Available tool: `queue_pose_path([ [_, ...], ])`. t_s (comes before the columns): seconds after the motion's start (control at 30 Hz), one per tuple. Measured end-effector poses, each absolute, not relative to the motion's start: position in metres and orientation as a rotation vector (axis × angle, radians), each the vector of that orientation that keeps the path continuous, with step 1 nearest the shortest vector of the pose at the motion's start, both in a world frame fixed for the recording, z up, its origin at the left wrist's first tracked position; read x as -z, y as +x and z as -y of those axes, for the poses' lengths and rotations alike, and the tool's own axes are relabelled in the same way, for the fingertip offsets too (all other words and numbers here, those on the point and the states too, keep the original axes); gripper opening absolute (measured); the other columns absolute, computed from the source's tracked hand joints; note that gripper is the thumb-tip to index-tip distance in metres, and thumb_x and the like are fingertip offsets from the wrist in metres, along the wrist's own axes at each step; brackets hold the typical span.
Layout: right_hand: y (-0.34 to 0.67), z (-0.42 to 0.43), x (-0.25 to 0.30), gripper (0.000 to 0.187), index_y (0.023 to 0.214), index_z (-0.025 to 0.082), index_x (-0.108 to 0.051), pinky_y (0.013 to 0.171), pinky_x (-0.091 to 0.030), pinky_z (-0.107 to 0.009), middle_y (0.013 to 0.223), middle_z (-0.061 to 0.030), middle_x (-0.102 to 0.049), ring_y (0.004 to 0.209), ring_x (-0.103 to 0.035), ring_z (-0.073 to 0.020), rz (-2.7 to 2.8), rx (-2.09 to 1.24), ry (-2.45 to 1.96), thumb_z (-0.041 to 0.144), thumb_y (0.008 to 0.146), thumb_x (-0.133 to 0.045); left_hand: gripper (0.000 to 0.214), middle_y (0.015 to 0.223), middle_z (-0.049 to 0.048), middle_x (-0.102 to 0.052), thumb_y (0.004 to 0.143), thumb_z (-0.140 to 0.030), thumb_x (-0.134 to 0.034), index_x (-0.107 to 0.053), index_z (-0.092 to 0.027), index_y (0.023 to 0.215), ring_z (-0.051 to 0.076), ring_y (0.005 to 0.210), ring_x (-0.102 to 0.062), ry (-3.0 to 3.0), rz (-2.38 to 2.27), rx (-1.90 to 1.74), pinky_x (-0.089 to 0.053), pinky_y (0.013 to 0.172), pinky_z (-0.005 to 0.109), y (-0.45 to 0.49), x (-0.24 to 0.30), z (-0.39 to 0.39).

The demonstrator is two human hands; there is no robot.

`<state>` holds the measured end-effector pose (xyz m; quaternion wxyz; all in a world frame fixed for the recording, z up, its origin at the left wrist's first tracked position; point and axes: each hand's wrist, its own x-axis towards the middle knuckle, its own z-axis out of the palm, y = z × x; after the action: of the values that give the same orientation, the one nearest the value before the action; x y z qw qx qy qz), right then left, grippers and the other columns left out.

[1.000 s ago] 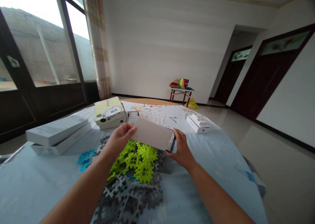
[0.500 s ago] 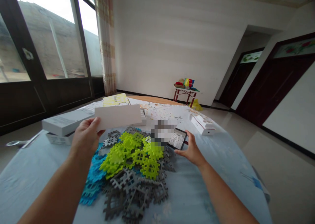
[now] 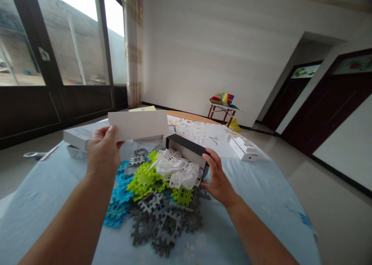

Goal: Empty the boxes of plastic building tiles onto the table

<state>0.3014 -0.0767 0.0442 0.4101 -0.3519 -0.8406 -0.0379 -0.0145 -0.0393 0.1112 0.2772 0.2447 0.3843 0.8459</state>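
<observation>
My left hand [image 3: 103, 148] grips a flat white box lid [image 3: 138, 125] by its left end, above the table. My right hand [image 3: 217, 175] is closed around the right end of a black box [image 3: 188, 146], tipped on its side with its pale inside facing me. White lattice pieces [image 3: 177, 168] spill from the box in a blurred heap. They land on green interlocking pieces [image 3: 143, 177]. Grey interlocking pieces [image 3: 165, 226] and blue ones [image 3: 120, 199] lie around and below the green ones.
A pale blue cloth covers the round table [image 3: 247, 210]. White boxes [image 3: 77, 137] are stacked at the left, near a yellow box [image 3: 143, 108]. Another white box [image 3: 243, 148] stands at the right. Farther back is a small side table [image 3: 223, 106] with colourful packets.
My right hand has tipped the black box toward the pile, and the white pieces have poured out onto the green ones. The lid in my left hand has risen slightly.
</observation>
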Motion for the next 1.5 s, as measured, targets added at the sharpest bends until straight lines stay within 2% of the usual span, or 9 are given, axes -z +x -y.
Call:
queue_pose_path([
  [0.27, 0.303, 0.070, -0.039, 0.091, 0.139, 0.031, -0.015, 0.107, -0.031, -0.052, 0.143, -0.0104, -0.020, 0.133, -0.025, -0.0293, 2.015, 0.241, -0.944, 0.007, 0.067, -0.065, 0.015, 0.070, -0.0015, -0.056, 0.070, -0.020, -0.060, -0.053, -0.016, 0.082, 0.009, 0.064, -0.054, 0.648, -1.010, -2.274, -0.046, 0.066, 0.026, -0.014, -0.112, 0.040],
  [0.4, 0.308, 0.065, -0.035, 0.090, 0.140, 0.034, -0.013, 0.106, -0.032, -0.052, 0.144, -0.0086, -0.018, 0.134, -0.025, -0.0285, 2.039, 0.316, -0.922, 0.005, 0.070, -0.062, 0.014, 0.070, -0.0014, -0.055, 0.071, -0.019, -0.059, -0.053, -0.015, 0.083, 0.009, 0.065, -0.054, 0.645, -1.011, -2.263, -0.046, 0.068, 0.027, -0.013, -0.109, 0.038],
  [0.6, 0.328, 0.058, -0.032, 0.085, 0.139, 0.033, -0.016, 0.106, -0.032, -0.052, 0.144, -0.0091, -0.020, 0.134, -0.025, -0.0287, 1.948, 0.344, -1.014, 0.011, 0.073, -0.063, 0.015, 0.069, -0.0016, -0.056, 0.070, -0.020, -0.061, -0.053, -0.015, 0.082, 0.009, 0.065, -0.054, 0.658, -1.010, -2.259, -0.047, 0.069, 0.027, -0.011, -0.110, 0.037],
  [0.7, 0.329, 0.059, -0.035, 0.085, 0.139, 0.031, -0.018, 0.106, -0.032, -0.052, 0.143, -0.0099, -0.022, 0.133, -0.024, -0.0290, 1.870, 0.247, -1.041, 0.018, 0.070, -0.067, 0.017, 0.069, -0.0015, -0.057, 0.067, -0.021, -0.063, -0.053, -0.015, 0.080, 0.010, 0.066, -0.054, 0.664, -0.984, -2.222, -0.047, 0.066, 0.025, -0.005, -0.108, 0.037],
  [0.87, 0.323, 0.057, -0.031, 0.095, 0.138, 0.029, -0.017, 0.089, -0.050, -0.042, 0.139, -0.0119, -0.027, 0.126, -0.035, -0.0280, 1.697, -0.208, -1.118, 0.030, 0.063, -0.074, 0.028, 0.065, -0.0023, -0.056, 0.059, -0.029, -0.070, -0.054, -0.014, 0.076, 0.009, 0.060, -0.051, 0.814, -0.972, -1.938, -0.044, 0.056, 0.020, 0.016, -0.096, 0.036],
  [0.97, 0.320, 0.057, -0.028, 0.096, 0.138, 0.029, -0.017, 0.085, -0.052, -0.041, 0.138, -0.0119, -0.028, 0.121, -0.040, -0.0273, 1.672, -0.387, -1.127, 0.032, 0.060, -0.075, 0.034, 0.061, -0.0028, -0.054, 0.055, -0.035, -0.072, -0.054, -0.014, 0.074, 0.008, 0.056, -0.049, 0.937, -1.064, -1.764, -0.039, 0.050, 0.018, 0.030, -0.088, 0.037],
  [1.2, 0.313, 0.067, -0.033, 0.096, 0.137, 0.030, -0.021, 0.087, -0.050, -0.039, 0.137, -0.0094, -0.027, 0.124, -0.035, -0.0276, 1.785, -0.402, -1.139, 0.031, 0.058, -0.075, 0.038, 0.059, -0.0022, -0.053, 0.054, -0.043, -0.070, -0.051, -0.015, 0.072, 0.010, 0.053, -0.050, 1.080, -1.225, -1.545, -0.042, 0.048, 0.023, 0.050, -0.074, 0.038],
  [1.33, 0.307, 0.075, -0.040, 0.096, 0.137, 0.028, -0.020, 0.089, -0.049, -0.038, 0.137, -0.0096, -0.027, 0.124, -0.035, -0.0265, 1.873, -0.400, -1.092, 0.029, 0.059, -0.074, 0.034, 0.056, -0.0018, -0.053, 0.059, -0.045, -0.065, -0.052, -0.016, 0.070, 0.012, 0.050, -0.048, 1.191, -1.370, -1.454, -0.038, 0.045, 0.023, 0.059, -0.062, 0.037],
  [1.5, 0.304, 0.083, -0.046, 0.096, 0.137, 0.026, -0.021, 0.092, -0.046, -0.039, 0.137, -0.0113, -0.029, 0.124, -0.036, -0.0270, 1.910, -0.376, -1.072, 0.030, 0.058, -0.075, 0.028, 0.062, 0.0017, -0.059, 0.061, -0.045, -0.064, -0.058, -0.018, 0.067, 0.015, 0.056, -0.052, 1.410, -1.566, -1.442, -0.038, 0.051, 0.026, 0.063, -0.054, 0.037],
])
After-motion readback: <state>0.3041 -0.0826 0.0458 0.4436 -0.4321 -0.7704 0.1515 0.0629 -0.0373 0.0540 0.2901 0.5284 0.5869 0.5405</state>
